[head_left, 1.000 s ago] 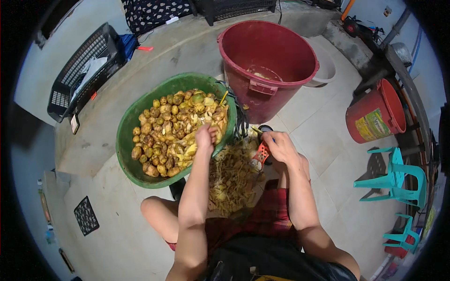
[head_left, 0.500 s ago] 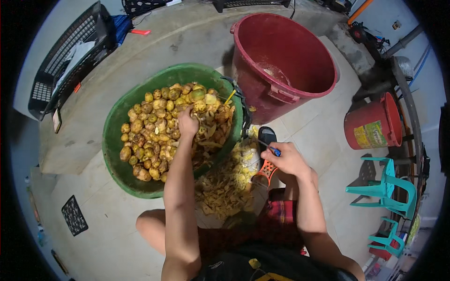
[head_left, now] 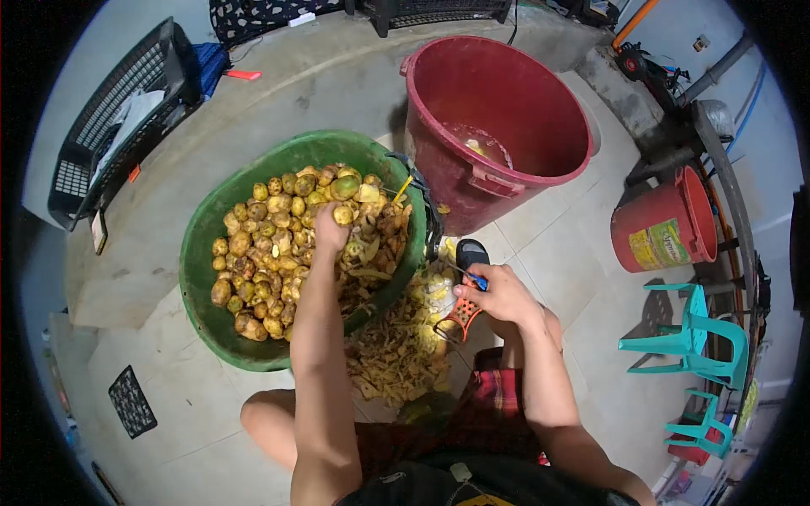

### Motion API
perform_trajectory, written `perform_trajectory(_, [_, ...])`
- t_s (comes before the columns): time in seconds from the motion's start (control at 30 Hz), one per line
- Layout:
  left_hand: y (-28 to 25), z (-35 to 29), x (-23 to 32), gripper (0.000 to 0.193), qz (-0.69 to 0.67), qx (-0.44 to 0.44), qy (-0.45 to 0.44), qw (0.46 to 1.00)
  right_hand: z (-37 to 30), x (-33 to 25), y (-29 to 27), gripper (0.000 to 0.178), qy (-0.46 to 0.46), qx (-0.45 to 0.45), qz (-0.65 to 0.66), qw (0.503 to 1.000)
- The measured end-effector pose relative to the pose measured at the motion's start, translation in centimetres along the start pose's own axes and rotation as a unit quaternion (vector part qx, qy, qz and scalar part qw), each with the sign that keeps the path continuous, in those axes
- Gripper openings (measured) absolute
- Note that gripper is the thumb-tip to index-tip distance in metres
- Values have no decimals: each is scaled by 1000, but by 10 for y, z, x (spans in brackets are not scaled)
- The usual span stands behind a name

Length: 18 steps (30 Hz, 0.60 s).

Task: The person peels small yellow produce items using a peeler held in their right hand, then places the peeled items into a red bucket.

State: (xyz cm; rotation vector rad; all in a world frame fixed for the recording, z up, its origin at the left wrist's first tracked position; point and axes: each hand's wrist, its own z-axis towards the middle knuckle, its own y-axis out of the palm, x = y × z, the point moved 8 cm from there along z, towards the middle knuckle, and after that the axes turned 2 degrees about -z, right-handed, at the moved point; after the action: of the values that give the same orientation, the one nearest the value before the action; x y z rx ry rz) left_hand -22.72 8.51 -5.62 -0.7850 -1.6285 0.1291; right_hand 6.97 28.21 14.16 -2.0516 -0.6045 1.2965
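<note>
My left hand (head_left: 330, 229) reaches into a large green tub (head_left: 196, 309) and grips a round yellow fruit (head_left: 342, 215). Many more small yellow, green and brownish fruits (head_left: 268, 244) fill the tub, with loose peels (head_left: 369, 273) along its right side. In front of my right knee, my right hand (head_left: 504, 295) is closed around the blue handle of a knife (head_left: 477, 281); its thin blade points up and left. A yellow stick-like piece (head_left: 403, 188) leans at the tub's right rim.
Peelings (head_left: 392, 363) lie heaped on the tiles between my legs. Beyond the tub stands a big dark red bin (head_left: 451, 198) with some liquid inside. To the right are a smaller red bucket (head_left: 629, 232) and teal chairs (head_left: 696, 337). A black crate (head_left: 118, 110) rests on the ledge.
My left hand has closed on a yellow fruit and lifted it slightly into sight. A pale piece and disturbed liquid now show in the big red bin. The view has shifted slightly.
</note>
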Motion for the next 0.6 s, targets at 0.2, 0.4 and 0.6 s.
perform_trajectory(0.2, [3,-106,34,60,-663,-107,-43,739,-5,7,8,42,-61,67,16,996])
perform_trajectory(0.4, [-21,-204,107,65,-670,-224,38,707,-15,-4,16,21,-100,117,210,966])
perform_trajectory(0.6, [-10,-287,140,52,-673,-292,54,677,-35,-18,33,16,-120,86,506,850])
